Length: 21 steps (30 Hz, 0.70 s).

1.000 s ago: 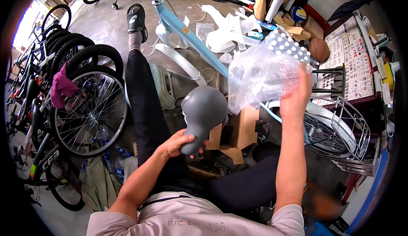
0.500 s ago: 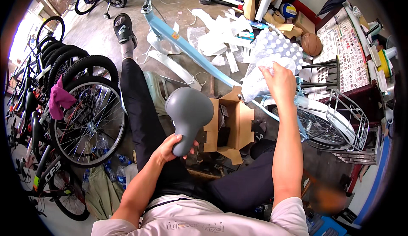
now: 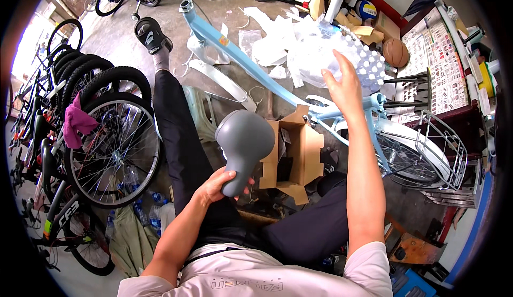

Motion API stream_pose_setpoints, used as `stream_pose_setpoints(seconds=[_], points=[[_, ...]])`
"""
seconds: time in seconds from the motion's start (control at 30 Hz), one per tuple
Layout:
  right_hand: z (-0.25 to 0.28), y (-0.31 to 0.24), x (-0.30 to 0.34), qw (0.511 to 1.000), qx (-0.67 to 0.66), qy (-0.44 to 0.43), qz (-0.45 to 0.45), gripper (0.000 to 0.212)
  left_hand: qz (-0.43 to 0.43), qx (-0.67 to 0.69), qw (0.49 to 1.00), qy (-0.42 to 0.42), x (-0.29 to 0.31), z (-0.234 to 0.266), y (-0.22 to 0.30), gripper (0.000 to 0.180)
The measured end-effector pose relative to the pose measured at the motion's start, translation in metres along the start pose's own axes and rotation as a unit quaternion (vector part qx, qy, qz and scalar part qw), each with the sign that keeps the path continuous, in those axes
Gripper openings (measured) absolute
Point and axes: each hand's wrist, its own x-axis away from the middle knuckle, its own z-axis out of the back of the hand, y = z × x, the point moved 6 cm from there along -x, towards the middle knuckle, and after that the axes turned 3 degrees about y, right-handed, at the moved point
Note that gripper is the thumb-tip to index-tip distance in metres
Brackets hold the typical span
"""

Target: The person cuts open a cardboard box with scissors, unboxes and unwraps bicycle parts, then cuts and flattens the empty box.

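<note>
A grey bicycle saddle [image 3: 245, 142] is gripped by its narrow nose in my left hand [image 3: 218, 185], its wide end pointing away from me. My right hand [image 3: 344, 86] is stretched out to the right with thumb and fingers apart, holding nothing. Just beyond its fingertips is a clear plastic bag [image 3: 315, 62], crumpled in front of a dotted wrapping sheet [image 3: 368, 67]. Below and beside my right forearm lies the light blue bicycle frame [image 3: 243, 59], with a white rear mudguard and a wire rack [image 3: 443, 142].
An open cardboard box [image 3: 307, 155] stands between my legs. Several bicycles with a black-tyred wheel [image 3: 115, 155] crowd the left side. White packing scraps [image 3: 272, 45] litter the floor ahead. A basketball [image 3: 395, 54] and a paper-covered table [image 3: 438, 62] are at the right.
My right hand has let go of the plastic bag, which has dropped away onto the heap beyond; the fingers have spread. The saddle stays in my left hand, shifted slightly right in view.
</note>
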Motion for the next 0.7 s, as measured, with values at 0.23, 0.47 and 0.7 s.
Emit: stream_pose_setpoints(seconds=[0.23, 0.47, 0.7], points=[[0.003, 0.003, -0.001, 0.996, -0.077, -0.030, -0.044, 0.052, 0.005, -0.020, 1.000, -0.013, -0.003, -0.002, 0.002, 0.079], [-0.039, -0.028, 0.042, 0.955, -0.139, -0.263, -0.020, 0.041, 0.013, 0.041, 0.997, -0.056, -0.002, -0.011, -0.002, 0.090], [-0.088, -0.063, 0.107, 0.828, -0.251, -0.479, -0.149, 0.083, 0.046, 0.201, 0.951, -0.231, 0.004, -0.044, 0.005, 0.111]])
